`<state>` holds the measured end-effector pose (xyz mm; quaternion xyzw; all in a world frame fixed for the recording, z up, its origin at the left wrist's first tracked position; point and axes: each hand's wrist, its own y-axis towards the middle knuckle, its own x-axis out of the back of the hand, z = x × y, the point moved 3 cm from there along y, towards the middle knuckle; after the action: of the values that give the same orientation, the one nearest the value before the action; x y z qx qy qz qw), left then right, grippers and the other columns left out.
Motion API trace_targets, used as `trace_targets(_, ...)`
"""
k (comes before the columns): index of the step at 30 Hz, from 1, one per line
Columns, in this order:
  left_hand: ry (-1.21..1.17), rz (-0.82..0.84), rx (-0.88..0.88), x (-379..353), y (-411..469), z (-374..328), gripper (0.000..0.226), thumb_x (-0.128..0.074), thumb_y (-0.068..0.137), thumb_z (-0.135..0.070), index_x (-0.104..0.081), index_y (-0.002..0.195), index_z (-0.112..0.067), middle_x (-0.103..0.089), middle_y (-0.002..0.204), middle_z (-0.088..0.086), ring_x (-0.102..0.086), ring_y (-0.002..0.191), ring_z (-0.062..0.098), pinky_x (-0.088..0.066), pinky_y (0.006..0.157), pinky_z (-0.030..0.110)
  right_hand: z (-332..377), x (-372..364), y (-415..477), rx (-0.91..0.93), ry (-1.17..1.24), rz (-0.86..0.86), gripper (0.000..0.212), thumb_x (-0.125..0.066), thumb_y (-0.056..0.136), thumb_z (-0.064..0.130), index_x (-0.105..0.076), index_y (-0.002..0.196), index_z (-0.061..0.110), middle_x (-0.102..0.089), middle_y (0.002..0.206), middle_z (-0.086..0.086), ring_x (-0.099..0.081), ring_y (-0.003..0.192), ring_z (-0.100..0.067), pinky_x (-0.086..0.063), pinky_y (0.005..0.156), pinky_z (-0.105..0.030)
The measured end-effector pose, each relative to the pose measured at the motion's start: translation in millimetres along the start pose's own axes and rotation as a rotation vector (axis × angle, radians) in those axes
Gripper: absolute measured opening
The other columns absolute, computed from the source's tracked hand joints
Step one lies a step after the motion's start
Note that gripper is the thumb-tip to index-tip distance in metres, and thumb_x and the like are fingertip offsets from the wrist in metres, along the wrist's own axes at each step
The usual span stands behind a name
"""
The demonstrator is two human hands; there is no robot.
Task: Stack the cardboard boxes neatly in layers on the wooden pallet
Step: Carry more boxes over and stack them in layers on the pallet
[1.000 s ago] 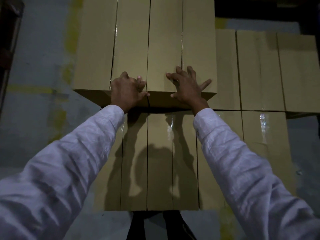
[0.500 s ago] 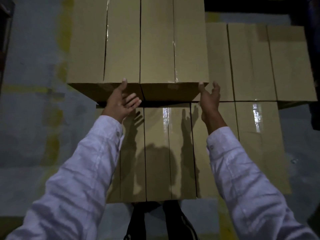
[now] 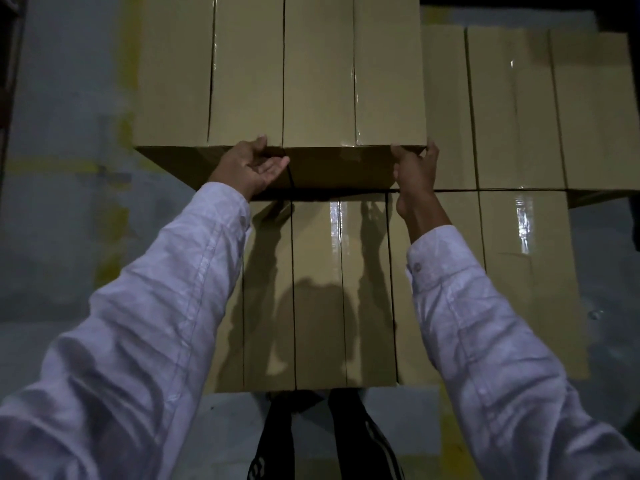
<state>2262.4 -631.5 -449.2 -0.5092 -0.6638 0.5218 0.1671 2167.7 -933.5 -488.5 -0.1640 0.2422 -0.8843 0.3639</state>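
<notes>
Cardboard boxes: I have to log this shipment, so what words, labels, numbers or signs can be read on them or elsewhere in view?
No readable text anywhere in view.
upper boxes: plain cardboard with clear tape, no print.
lower boxes: the same, only glare on the tape.
shoes: pale marks, too dark and cut off to read.
floor: yellow paint strips, no lettering.

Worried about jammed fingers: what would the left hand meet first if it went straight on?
The left top box: the left hand seems to touch its front face, thumb at the upper edge.
</notes>
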Motion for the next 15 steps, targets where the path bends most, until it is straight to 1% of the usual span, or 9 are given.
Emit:
trace_targets(2, 0.01, -0.008, -0.003, 0, 3, -2, 0.024, -0.072, 0.098, -0.002, -0.068, 0.121, 0.002, -0.069, 0.122, 0.032, -0.069, 0.111, 0.044, -0.066, 0.075, 0.056, 1, 1, 1, 0.008, -0.008, 0.005, 0.102, -0.083, 0.078, 0.038, -0.03, 0.165, 0.041, -0.06, 0.147, 0.002, -0.061, 0.131, -0.023, -0.053, 0.113, -0.046)
trace_targets(4, 0.005, -0.01, -0.002, 0, 4, -3, 0.026, -0.073, 0.098, -0.002, -0.068, 0.123, 0.002, -0.069, 0.122, 0.032, -0.069, 0.107, 0.044, -0.066, 0.07, 0.055, 4, 1, 1, 0.023, -0.022, 0.015, 0.101, -0.083, 0.08, 0.039, -0.028, 0.165, 0.044, -0.058, 0.151, 0.001, -0.06, 0.131, -0.023, -0.053, 0.113, -0.047)
trace_targets(6, -0.004, -0.002, -0.011, -2, 2, -3, 0.028, -0.073, 0.097, -0.002, -0.066, 0.125, 0.002, -0.069, 0.123, 0.032, -0.069, 0.11, 0.044, -0.067, 0.075, 0.055, 5, 1, 1, 0.024, -0.065, 0.026, 0.102, -0.083, 0.079, 0.042, -0.026, 0.164, 0.046, -0.053, 0.157, 0.0, -0.059, 0.134, -0.024, -0.052, 0.114, -0.048)
trace_targets(9, 0.02, -0.007, -0.025, -2, -3, -3, 0.031, -0.074, 0.097, -0.004, -0.064, 0.126, 0.001, -0.069, 0.124, 0.029, -0.069, 0.117, 0.041, -0.065, 0.086, 0.056, 3, 4, 1, 0.017, -0.15, 0.063, 0.106, -0.081, 0.076, 0.043, -0.023, 0.164, 0.049, -0.046, 0.163, -0.003, -0.056, 0.14, -0.032, -0.051, 0.111, -0.046)
trace_targets(11, 0.073, -0.005, -0.02, -3, -7, -1, 0.028, -0.074, 0.098, -0.008, -0.066, 0.124, -0.002, -0.071, 0.123, 0.025, -0.071, 0.115, 0.038, -0.064, 0.089, 0.055, 2, 9, 0, 0.026, -0.182, 0.089, 0.105, -0.081, 0.08, 0.04, -0.021, 0.165, 0.047, -0.042, 0.167, -0.004, -0.051, 0.145, -0.032, -0.049, 0.115, -0.054)
trace_targets(12, 0.143, -0.013, -0.022, -1, -10, 0, 0.026, -0.075, 0.098, -0.012, -0.067, 0.121, -0.004, -0.072, 0.121, 0.02, -0.072, 0.111, 0.034, -0.065, 0.089, 0.052, 1, 12, -1, 0.034, -0.181, 0.103, 0.102, -0.081, 0.085, 0.037, -0.02, 0.166, 0.045, -0.038, 0.17, -0.005, -0.046, 0.149, -0.031, -0.047, 0.117, -0.057)
trace_targets(13, 0.232, -0.03, -0.038, 3, -12, 0, 0.025, -0.076, 0.098, -0.019, -0.069, 0.119, -0.007, -0.074, 0.115, 0.013, -0.073, 0.105, 0.027, -0.066, 0.085, 0.045, 1, 14, -3, 0.038, -0.178, 0.106, 0.098, -0.08, 0.089, 0.034, -0.02, 0.167, 0.042, -0.034, 0.172, -0.006, -0.041, 0.152, -0.032, -0.045, 0.118, -0.058)
trace_targets(14, 0.314, -0.079, -0.072, 9, -12, -1, 0.028, -0.078, 0.097, -0.028, -0.07, 0.116, -0.009, -0.074, 0.106, 0.006, -0.072, 0.094, 0.02, -0.064, 0.076, 0.037, 1, 16, -3, 0.041, -0.181, 0.101, 0.096, -0.08, 0.091, 0.034, -0.021, 0.167, 0.04, -0.031, 0.173, -0.007, -0.038, 0.154, -0.033, -0.044, 0.119, -0.059)
trace_targets(15, 0.356, -0.172, -0.14, 20, -10, -2, 0.035, -0.082, 0.091, -0.035, -0.07, 0.113, -0.011, -0.074, 0.098, 0.001, -0.07, 0.086, 0.016, -0.06, 0.069, 0.032, 1, 17, -4, 0.045, -0.194, 0.088, 0.096, -0.08, 0.091, 0.037, -0.022, 0.167, 0.038, -0.03, 0.173, -0.007, -0.037, 0.154, -0.034, -0.044, 0.119, -0.059)
